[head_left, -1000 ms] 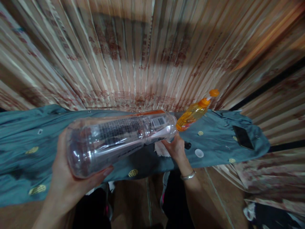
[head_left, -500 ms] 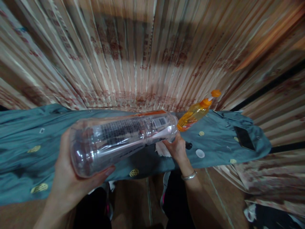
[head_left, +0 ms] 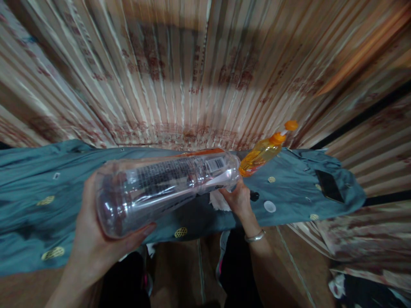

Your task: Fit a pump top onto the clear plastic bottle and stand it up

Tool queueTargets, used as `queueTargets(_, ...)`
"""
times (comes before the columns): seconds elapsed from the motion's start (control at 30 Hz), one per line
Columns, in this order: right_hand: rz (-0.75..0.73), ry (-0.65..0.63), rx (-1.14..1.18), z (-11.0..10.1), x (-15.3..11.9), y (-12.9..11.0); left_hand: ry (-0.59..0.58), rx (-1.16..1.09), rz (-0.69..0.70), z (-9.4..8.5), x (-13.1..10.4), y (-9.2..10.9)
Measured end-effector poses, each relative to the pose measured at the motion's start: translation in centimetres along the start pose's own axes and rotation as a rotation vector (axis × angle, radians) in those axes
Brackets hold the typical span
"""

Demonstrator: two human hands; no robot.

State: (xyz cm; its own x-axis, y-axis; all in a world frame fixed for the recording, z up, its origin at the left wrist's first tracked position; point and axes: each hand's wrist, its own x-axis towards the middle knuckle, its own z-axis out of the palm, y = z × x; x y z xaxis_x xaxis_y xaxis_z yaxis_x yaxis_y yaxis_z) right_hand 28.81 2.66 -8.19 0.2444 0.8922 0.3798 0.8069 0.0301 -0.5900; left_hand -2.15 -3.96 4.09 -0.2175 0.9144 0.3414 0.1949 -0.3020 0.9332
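"Where's the clear plastic bottle (head_left: 167, 179)?"

"Held lengthwise over the teal cloth (head_left: 19, 192), its base gripped in the left hand (head_left: 93, 239), thumb along the near side."

"And the right hand (head_left: 240, 202)?"

"At the bottle's mouth end. Its fingers are partly hidden, so I can't tell what they close on."

"What's around it?"

"An orange-topped bottle of amber liquid (head_left: 260, 157) just beyond, a white tissue (head_left: 219, 201), a round white lid (head_left: 270, 206), and farther right, a dark phone (head_left: 329, 186)."
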Motion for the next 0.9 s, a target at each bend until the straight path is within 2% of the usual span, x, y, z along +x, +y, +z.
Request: queueTargets(0.9,-0.012,0.021,-0.003,0.05,0.0,0.05,0.017,0.095,-0.007,-0.19,0.1,-0.1)
